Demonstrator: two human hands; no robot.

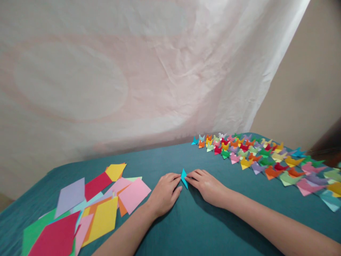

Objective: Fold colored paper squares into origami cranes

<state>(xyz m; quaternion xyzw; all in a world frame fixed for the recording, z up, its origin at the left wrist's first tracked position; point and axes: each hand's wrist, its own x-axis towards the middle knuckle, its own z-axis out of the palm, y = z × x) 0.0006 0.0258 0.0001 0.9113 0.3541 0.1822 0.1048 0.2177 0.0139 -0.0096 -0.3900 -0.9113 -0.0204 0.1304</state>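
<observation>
A small bright-blue folded paper (183, 175), narrow and kite-like with pointed ends, is between my hands at the middle of the table. My left hand (165, 193) has its fingertips at the paper's left edge, fingers bent together and the thumb lower down. From the other side, the fingers of my right hand (209, 187) close on the right edge; its thumb is hidden. The fingertips cover parts of the paper's sides.
Loose coloured paper sheets (105, 217) lie overlapping at the left. Rows of small folded paper birds (246, 163) stand along the right side. A dark green cloth (165, 234) covers the table, and a pale hanging sheet (149, 78) is behind it.
</observation>
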